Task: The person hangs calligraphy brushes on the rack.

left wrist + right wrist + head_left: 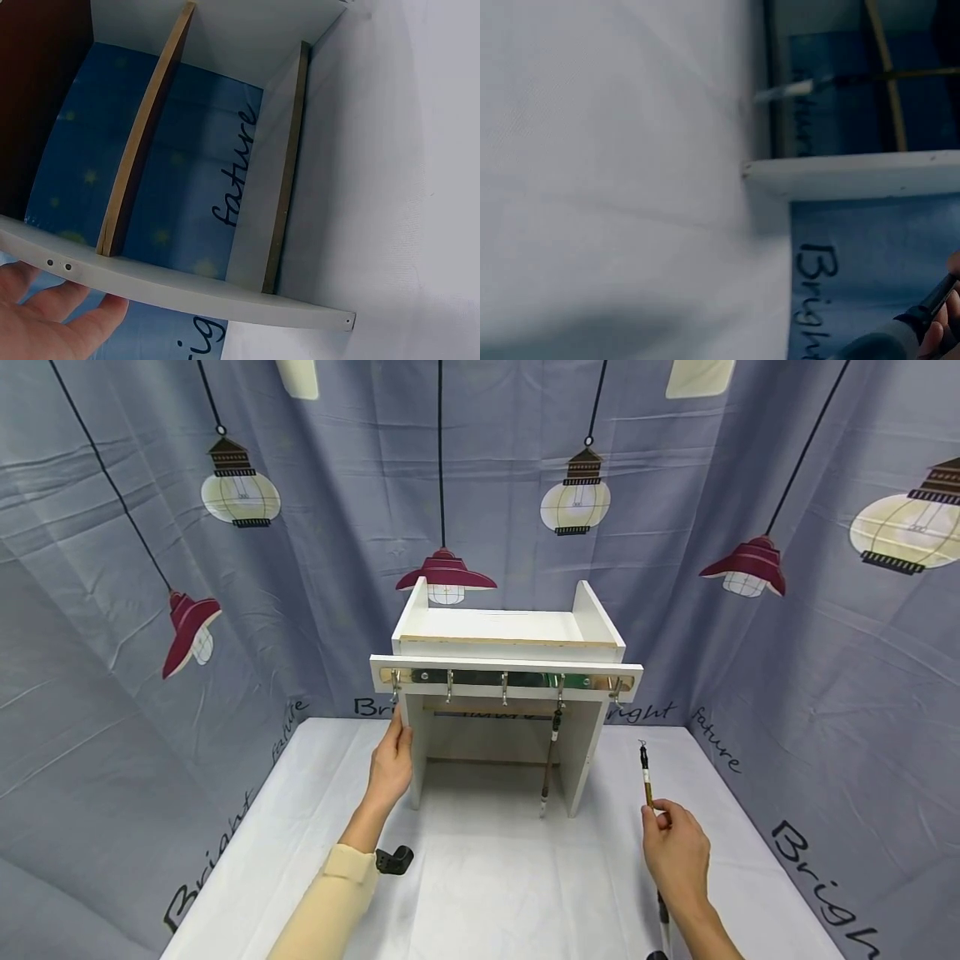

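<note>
My right hand (678, 852) pinches a calligraphy brush (647, 781) by its handle, to the right of a white wooden shelf (510, 650). The brush stands upright, with its hanging loop on top and its pale bristles below the hand. In the right wrist view, the dark lower end of the brush (922, 315) shows beside the fingers. My left hand (392, 764) rests its fingers against the outer face of the shelf's left side panel (172, 289). A second calligraphy brush (551, 752) hangs, bristles down, from a hook on the shelf's front rail.
Several metal hooks (504, 687) line the front rail (465, 665). Beneath the shelf spreads a white tablecloth (487, 893). A grey-blue curtain (337, 527) printed with lamps closes in the back and sides. Strapped at the left wrist is a black camera (395, 860).
</note>
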The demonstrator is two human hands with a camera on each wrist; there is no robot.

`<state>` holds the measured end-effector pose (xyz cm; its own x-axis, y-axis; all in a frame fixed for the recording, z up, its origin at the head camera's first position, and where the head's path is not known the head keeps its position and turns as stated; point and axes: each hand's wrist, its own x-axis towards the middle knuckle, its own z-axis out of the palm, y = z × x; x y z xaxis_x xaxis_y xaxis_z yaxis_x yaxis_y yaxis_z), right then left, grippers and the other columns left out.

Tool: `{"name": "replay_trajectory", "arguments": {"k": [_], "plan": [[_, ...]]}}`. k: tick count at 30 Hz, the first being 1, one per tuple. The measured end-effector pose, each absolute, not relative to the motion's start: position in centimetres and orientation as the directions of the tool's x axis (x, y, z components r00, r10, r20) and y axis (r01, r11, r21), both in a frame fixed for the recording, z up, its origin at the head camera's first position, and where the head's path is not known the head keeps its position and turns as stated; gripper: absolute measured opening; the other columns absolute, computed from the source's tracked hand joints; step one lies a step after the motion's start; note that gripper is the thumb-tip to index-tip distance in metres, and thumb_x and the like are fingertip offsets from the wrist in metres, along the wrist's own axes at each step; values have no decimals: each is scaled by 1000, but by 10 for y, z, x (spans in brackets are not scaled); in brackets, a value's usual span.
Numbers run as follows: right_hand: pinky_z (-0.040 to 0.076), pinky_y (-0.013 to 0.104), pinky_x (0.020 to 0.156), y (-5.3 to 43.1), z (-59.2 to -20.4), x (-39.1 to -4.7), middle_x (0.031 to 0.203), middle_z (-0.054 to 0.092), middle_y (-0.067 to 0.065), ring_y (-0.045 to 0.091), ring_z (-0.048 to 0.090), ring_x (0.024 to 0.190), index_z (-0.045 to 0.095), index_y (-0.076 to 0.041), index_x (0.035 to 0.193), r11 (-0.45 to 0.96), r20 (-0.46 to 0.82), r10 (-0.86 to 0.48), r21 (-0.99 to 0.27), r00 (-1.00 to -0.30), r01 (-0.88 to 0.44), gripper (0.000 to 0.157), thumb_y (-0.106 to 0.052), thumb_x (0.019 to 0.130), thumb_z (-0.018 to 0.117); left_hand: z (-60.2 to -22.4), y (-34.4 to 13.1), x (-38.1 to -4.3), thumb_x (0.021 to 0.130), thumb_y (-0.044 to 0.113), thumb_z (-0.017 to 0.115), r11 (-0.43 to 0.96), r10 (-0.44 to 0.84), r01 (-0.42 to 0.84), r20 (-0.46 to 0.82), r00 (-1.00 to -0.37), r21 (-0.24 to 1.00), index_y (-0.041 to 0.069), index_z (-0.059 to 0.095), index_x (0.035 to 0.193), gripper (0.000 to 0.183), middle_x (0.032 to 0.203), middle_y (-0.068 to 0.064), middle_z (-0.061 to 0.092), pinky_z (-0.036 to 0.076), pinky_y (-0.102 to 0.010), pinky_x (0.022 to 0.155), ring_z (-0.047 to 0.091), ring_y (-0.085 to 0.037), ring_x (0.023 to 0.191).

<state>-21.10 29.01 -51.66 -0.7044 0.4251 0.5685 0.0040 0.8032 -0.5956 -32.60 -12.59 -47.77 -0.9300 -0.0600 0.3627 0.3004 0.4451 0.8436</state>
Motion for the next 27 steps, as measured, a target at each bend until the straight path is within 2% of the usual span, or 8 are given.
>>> {"name": "replay_trajectory", "arguments": {"k": [7, 13, 19, 22, 27], "plan": [[35, 19, 63, 280, -494, -204, 75, 62, 8, 8, 49, 65, 73, 3, 105, 800, 668, 397, -588, -630, -120, 17, -6, 92, 75, -478, -126, -326, 114, 30, 37, 439, -64, 303, 366, -928, 846, 14, 23, 166, 56, 165, -15, 37, 38, -59, 117, 43, -40, 147], [37, 12, 64, 270, -474, -197, 81, 64, 10, 4, 50, 69, 72, 3, 109, 789, 725, 386, -580, -570, -203, 19, -4, 91, 76, -478, -126, -325, 114, 32, 37, 437, -59, 297, 357, -932, 849, 20, 22, 166, 56, 164, -14, 38, 39, -59, 117, 44, -40, 146], [38, 6, 63, 257, -457, -193, 86, 70, 13, -15, 46, 71, 72, 4, 110, 763, 766, 374, -575, -522, -296, 19, -2, 92, 76, -479, -126, -326, 114, 32, 37, 435, -65, 292, 353, -933, 851, 24, 21, 166, 55, 164, -14, 39, 40, -59, 116, 44, -40, 146], [39, 6, 61, 248, -451, -192, 84, 70, 12, -14, 46, 72, 72, 4, 109, 753, 781, 359, -566, -511, -336, 18, 0, 91, 76, -479, -126, -327, 114, 33, 37, 427, -61, 295, 352, -934, 855, 23, 20, 167, 56, 165, -14, 37, 39, -59, 117, 43, -39, 147], [39, 6, 61, 230, -445, -194, 82, 68, 10, -4, 49, 71, 72, 4, 109, 744, 791, 334, -555, -513, -371, 19, 1, 91, 76, -478, -126, -326, 114, 32, 37, 432, -60, 297, 356, -933, 852, 19, 20, 166, 56, 164, -15, 37, 39, -59, 117, 43, -39, 147]]}}
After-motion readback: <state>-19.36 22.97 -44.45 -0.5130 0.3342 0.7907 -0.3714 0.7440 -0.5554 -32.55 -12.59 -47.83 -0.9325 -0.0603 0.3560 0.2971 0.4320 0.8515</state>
